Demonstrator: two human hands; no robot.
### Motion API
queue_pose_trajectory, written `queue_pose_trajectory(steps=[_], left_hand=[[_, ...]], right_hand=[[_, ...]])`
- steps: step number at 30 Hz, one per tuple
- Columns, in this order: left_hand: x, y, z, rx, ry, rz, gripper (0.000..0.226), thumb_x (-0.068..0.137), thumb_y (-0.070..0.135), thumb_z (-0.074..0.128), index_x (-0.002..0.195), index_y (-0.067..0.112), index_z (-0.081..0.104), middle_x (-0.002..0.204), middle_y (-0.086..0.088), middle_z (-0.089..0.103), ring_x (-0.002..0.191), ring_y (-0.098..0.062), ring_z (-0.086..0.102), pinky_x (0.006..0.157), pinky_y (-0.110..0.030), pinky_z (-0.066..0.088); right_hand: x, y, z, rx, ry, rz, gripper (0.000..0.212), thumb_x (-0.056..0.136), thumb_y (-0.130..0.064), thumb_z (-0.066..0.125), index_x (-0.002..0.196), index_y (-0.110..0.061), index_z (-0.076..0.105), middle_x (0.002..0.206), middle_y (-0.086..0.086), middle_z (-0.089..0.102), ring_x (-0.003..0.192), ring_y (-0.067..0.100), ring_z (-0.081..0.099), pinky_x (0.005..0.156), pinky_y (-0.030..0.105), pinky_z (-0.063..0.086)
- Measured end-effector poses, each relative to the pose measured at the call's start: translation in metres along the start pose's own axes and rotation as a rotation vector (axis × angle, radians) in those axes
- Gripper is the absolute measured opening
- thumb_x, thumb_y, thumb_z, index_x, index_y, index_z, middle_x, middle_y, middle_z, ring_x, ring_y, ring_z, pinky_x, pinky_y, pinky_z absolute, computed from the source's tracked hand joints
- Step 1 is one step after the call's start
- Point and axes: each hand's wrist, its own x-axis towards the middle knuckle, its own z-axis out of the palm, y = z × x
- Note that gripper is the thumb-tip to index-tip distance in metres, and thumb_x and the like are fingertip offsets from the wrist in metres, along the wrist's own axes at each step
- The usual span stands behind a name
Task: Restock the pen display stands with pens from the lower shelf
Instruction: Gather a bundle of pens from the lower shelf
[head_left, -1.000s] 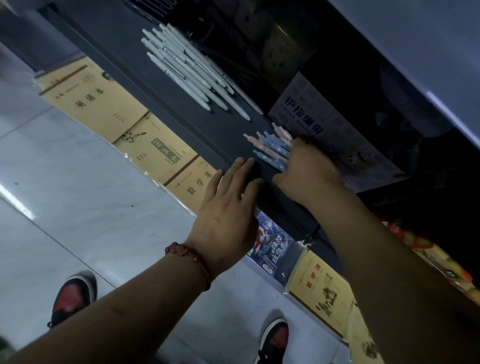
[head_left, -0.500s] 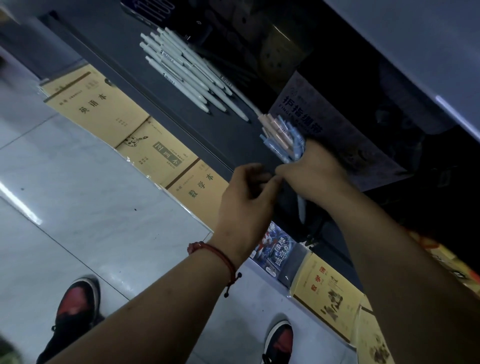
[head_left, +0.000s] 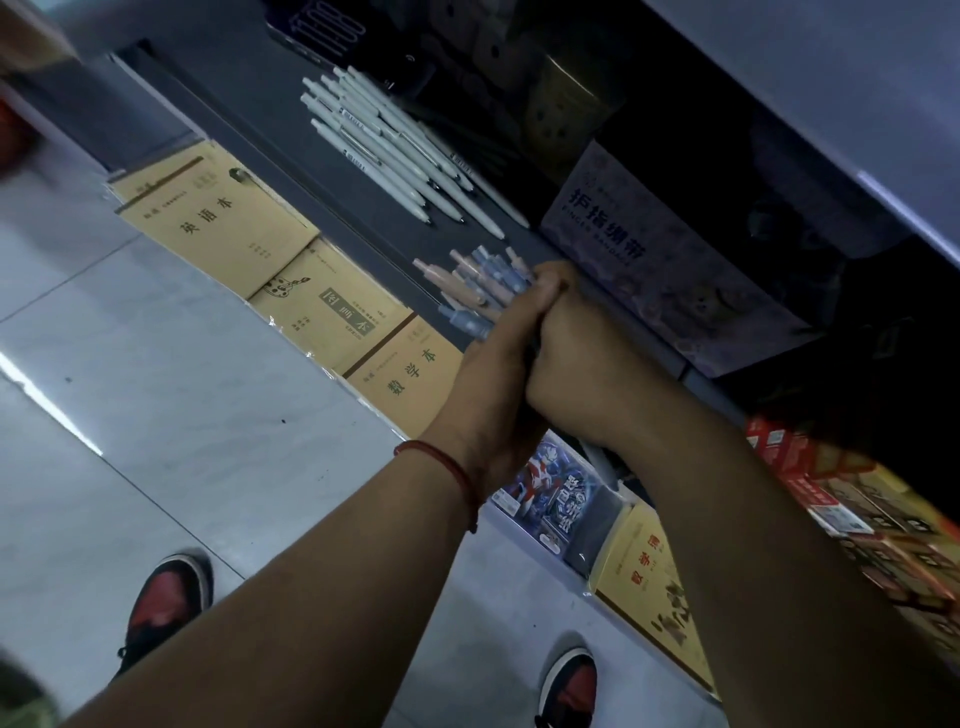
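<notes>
Gripping one bunch of pens (head_left: 475, 291) together, the left hand (head_left: 493, 374) and right hand (head_left: 576, 364) press palm to palm over the front edge of the dark shelf (head_left: 270, 104). Both hands' fingers are curled shut around the bunch, the left from the floor side, the right from the shelf side, so the pens' lower ends are hidden inside the grip. Blue and pink-beige caps fan out of the fists toward the upper left, above the shelf surface near its front edge; whether any cap touches the shelf cannot be told. A red cord (head_left: 457, 473) circles the left wrist. Farther back on the same shelf, well apart from the hands, a loose group of white pens (head_left: 384, 150) lies flat, side by side at a slant, tips pointing toward the front edge. Just beside the right hand, toward the shelf's back, stands a grey-purple box (head_left: 639, 244) with printed characters. Behind it the shelf is too dark to read. Below the front edge, on a lower ledge, tan notebooks (head_left: 332, 306) lie in a row in clear wrap; the left forearm crosses over the third of them. Next along that ledge is a blue picture pack (head_left: 561, 493), then another tan notebook. At the right edge sit red and orange cartons (head_left: 810, 467), blurred. Two red-and-black shoes (head_left: 166, 603) stand on the pale tiled floor (head_left: 156, 415) under the arms.
</notes>
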Motion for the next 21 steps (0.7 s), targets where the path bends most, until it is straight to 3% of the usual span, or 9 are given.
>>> queue_pose_trajectory(steps=[3,5,7,9,12,15,18,19,21], left_hand=[[-0.003,-0.007,0.000,-0.047,0.018,0.008,0.030,0.099,0.043,0.064,0.115,0.017,0.066,0.095,-0.009,0.067,0.090,-0.024,0.067,0.088,-0.042,0.055],[-0.008,-0.012,0.004,-0.035,0.015,-0.002,0.025,0.101,0.044,0.060,0.108,0.020,0.065,0.083,-0.005,0.065,0.078,-0.019,0.066,0.076,-0.035,0.056],[-0.011,-0.019,0.005,-0.038,0.021,-0.008,0.033,0.101,0.046,0.059,0.119,0.019,0.064,0.085,-0.005,0.068,0.080,-0.020,0.067,0.074,-0.034,0.057],[-0.013,-0.027,0.004,-0.037,0.031,0.005,0.050,0.097,0.050,0.063,0.130,0.012,0.063,0.100,-0.006,0.073,0.097,-0.023,0.069,0.087,-0.041,0.059],[-0.020,-0.039,0.004,-0.083,0.066,0.025,0.062,0.092,0.050,0.069,0.140,0.012,0.063,0.133,-0.011,0.070,0.127,-0.027,0.064,0.110,-0.049,0.051],[-0.036,-0.049,0.011,-0.126,0.012,0.087,0.037,0.098,0.043,0.063,0.119,0.014,0.072,0.134,-0.011,0.069,0.128,-0.031,0.064,0.110,-0.053,0.050],[-0.059,-0.056,0.018,-0.100,-0.040,0.153,0.029,0.101,0.038,0.059,0.107,0.012,0.071,0.121,-0.012,0.071,0.123,-0.032,0.065,0.112,-0.052,0.048],[-0.071,-0.059,0.022,-0.084,-0.047,0.176,0.029,0.101,0.038,0.059,0.107,0.011,0.071,0.122,-0.013,0.069,0.122,-0.032,0.064,0.113,-0.051,0.047],[-0.100,-0.069,0.029,-0.063,-0.064,0.188,0.030,0.099,0.037,0.061,0.103,0.011,0.076,0.124,-0.015,0.070,0.123,-0.034,0.065,0.113,-0.051,0.047]], right_hand=[[-0.012,-0.003,-0.001,-0.121,0.018,-0.027,0.090,0.096,-0.012,0.060,0.161,-0.014,-0.003,0.134,0.013,0.059,0.113,0.029,0.061,0.078,0.030,0.040],[-0.020,-0.002,-0.001,-0.178,0.017,-0.030,0.103,0.095,-0.012,0.061,0.160,-0.015,-0.020,0.127,0.013,0.062,0.094,0.024,0.061,0.068,0.029,0.039],[-0.027,0.002,-0.001,-0.193,-0.007,-0.045,0.108,0.095,-0.012,0.061,0.157,-0.018,-0.027,0.122,0.012,0.062,0.082,0.018,0.055,0.058,0.026,0.038],[-0.034,0.008,-0.002,-0.138,-0.061,-0.048,0.111,0.095,-0.012,0.063,0.156,-0.023,-0.030,0.138,0.013,0.056,0.099,0.022,0.061,0.077,0.034,0.054],[-0.049,0.019,-0.004,-0.094,-0.150,-0.093,0.113,0.095,-0.020,0.068,0.158,-0.028,-0.025,0.160,0.012,0.037,0.132,0.029,0.052,0.106,0.047,0.048],[-0.069,0.030,-0.001,-0.113,-0.031,-0.138,0.109,0.094,-0.024,0.070,0.161,-0.027,-0.015,0.164,0.011,0.020,0.135,0.030,0.047,0.106,0.042,0.047],[-0.106,0.036,0.005,-0.209,0.223,-0.242,0.083,0.094,-0.033,0.067,0.159,-0.019,0.018,0.146,0.006,0.026,0.123,0.026,0.044,0.095,0.032,0.043],[-0.122,0.036,0.007,-0.328,0.323,-0.289,0.071,0.094,-0.039,0.064,0.153,-0.018,0.030,0.135,0.007,0.033,0.119,0.025,0.039,0.097,0.034,0.040],[-0.156,0.038,0.011,-0.514,0.450,-0.327,0.067,0.093,-0.049,0.055,0.149,-0.017,0.037,0.125,0.005,0.039,0.117,0.025,0.032,0.103,0.037,0.033]])
